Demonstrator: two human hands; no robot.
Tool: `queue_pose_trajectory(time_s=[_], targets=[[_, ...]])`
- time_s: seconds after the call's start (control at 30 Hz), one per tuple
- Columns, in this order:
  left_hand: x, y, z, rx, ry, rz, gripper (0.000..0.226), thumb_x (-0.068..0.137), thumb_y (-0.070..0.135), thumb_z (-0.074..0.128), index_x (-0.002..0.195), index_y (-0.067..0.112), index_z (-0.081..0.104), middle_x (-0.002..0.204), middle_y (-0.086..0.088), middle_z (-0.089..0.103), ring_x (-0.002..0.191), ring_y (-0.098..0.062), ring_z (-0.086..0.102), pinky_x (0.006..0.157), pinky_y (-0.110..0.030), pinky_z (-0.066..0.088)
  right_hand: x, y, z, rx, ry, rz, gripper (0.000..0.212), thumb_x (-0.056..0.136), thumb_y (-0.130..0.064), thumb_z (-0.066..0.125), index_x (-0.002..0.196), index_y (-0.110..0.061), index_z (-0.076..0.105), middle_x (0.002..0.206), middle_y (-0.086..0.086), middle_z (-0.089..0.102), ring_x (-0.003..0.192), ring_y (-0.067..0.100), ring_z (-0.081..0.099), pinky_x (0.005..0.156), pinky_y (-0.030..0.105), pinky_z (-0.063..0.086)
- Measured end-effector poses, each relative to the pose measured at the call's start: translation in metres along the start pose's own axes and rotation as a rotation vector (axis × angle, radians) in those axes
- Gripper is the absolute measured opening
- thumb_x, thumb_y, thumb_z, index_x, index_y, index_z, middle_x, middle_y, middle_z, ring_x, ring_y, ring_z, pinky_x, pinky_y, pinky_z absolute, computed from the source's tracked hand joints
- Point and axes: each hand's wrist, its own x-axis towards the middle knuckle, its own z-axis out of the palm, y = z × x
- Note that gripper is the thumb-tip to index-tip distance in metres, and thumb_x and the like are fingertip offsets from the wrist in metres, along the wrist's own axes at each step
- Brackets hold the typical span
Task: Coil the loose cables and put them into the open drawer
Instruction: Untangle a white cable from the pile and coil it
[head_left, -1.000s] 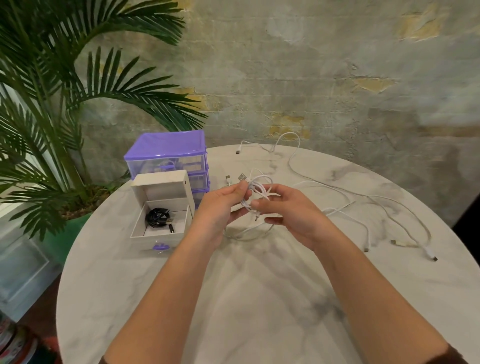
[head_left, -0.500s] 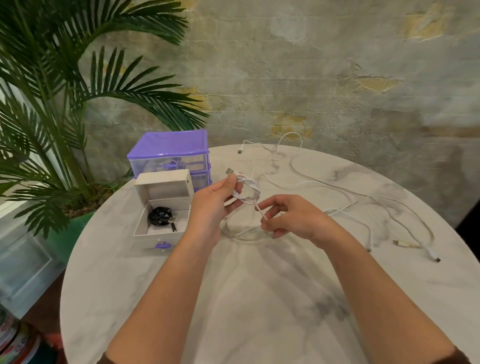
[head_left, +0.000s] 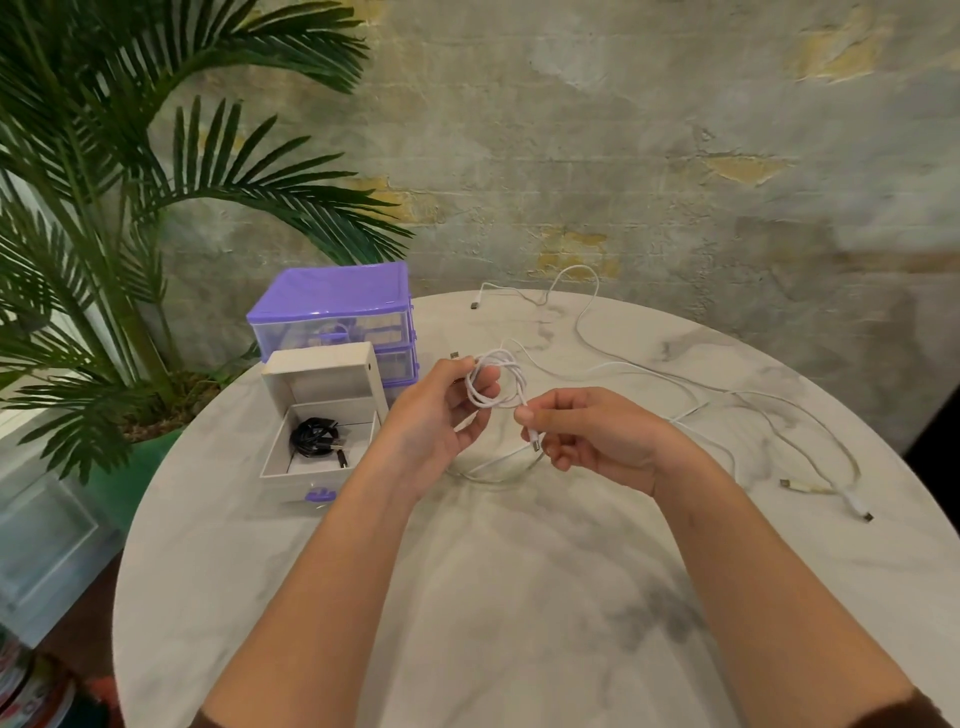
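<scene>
**Both hands on white cable coil, above round marble table**

Left hand (head_left: 441, 415) grips a small white cable coil (head_left: 493, 382) — thin, smooth round cord, a few loose loops — fingers curled round it, held above the table. Right hand (head_left: 592, 436) pinches the same cord between thumb and forefinger just below the coil; a plug end hangs under the fingers. Remaining slack drops in a curve onto the tabletop under the hands.

Round table (head_left: 467, 597), glossy white marble-look with grey veining. More loose white cables (head_left: 727, 400) lie uncoiled across its right and far side, long wavy runs, metal-tipped plugs at the ends; how many separate cords, cannot tell.

Open drawer (head_left: 317, 467) sits on the table left of the hands: white, boxy, purple pull tab on the front. Inside it: one coiled black cable (head_left: 314, 439), plug sticking out. Behind it, touching, a purple drawer unit (head_left: 332, 293) with translucent fronts, contents blurry.

Palm plant (head_left: 104, 208) at left, rough patchy plaster wall (head_left: 623, 156) behind.
</scene>
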Motion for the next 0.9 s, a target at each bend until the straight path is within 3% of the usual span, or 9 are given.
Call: queue_pose_trajectory(time_s=[0.2, 0.47, 0.63, 0.83, 0.9], targets=[[0.003, 0.005, -0.007, -0.154, -0.029, -0.020, 0.007, 0.092, 0.017, 0.055, 0.088, 0.018, 0.061, 0.075, 0.005, 0.068, 0.075, -0.008, 0.064, 0.072, -0.025, 0.045, 0.001, 0.002, -0.004, -0.103, 0.023, 0.028, 0.011, 0.081, -0.004, 0.073, 0.084, -0.008, 0.064, 0.066, 0.004, 0.056, 0.052, 0.012, 0.052, 0.049, 0.022, 0.046], [0.003, -0.003, -0.005, 0.033, -0.046, 0.033, 0.018, 0.098, 0.014, 0.049, 0.087, 0.012, 0.063, 0.081, 0.001, 0.069, 0.080, -0.008, 0.067, 0.080, -0.025, 0.048, -0.003, 0.002, -0.007, -0.319, 0.056, -0.021, 0.023, 0.083, 0.001, 0.071, 0.101, -0.010, 0.064, 0.072, 0.005, 0.055, 0.051, 0.014, 0.053, 0.048, 0.024, 0.046], [0.003, -0.008, 0.000, -0.013, -0.074, 0.022, 0.022, 0.101, 0.012, 0.042, 0.082, 0.015, 0.054, 0.070, 0.001, 0.055, 0.067, -0.011, 0.054, 0.081, -0.030, 0.045, 0.000, 0.005, -0.001, -0.312, 0.053, -0.012, 0.023, 0.081, 0.004, 0.072, 0.100, -0.006, 0.063, 0.078, 0.008, 0.063, 0.051, 0.013, 0.056, 0.050, 0.024, 0.049], [0.009, -0.013, 0.005, -0.075, -0.007, 0.051, 0.018, 0.101, 0.017, 0.044, 0.083, 0.017, 0.046, 0.059, 0.004, 0.037, 0.053, -0.008, 0.037, 0.070, -0.027, 0.036, 0.002, 0.003, 0.012, -0.221, 0.098, -0.019, 0.022, 0.091, -0.028, 0.067, 0.091, -0.006, 0.063, 0.079, 0.011, 0.068, 0.052, 0.017, 0.055, 0.052, 0.030, 0.053], [0.009, -0.014, 0.007, -0.053, 0.018, 0.074, 0.011, 0.099, 0.022, 0.052, 0.089, 0.016, 0.050, 0.054, 0.006, 0.033, 0.049, -0.006, 0.035, 0.068, -0.025, 0.035, 0.003, 0.003, 0.015, -0.261, 0.148, -0.051, 0.022, 0.092, -0.027, 0.066, 0.091, -0.005, 0.064, 0.074, 0.009, 0.067, 0.048, 0.016, 0.054, 0.047, 0.028, 0.051]])
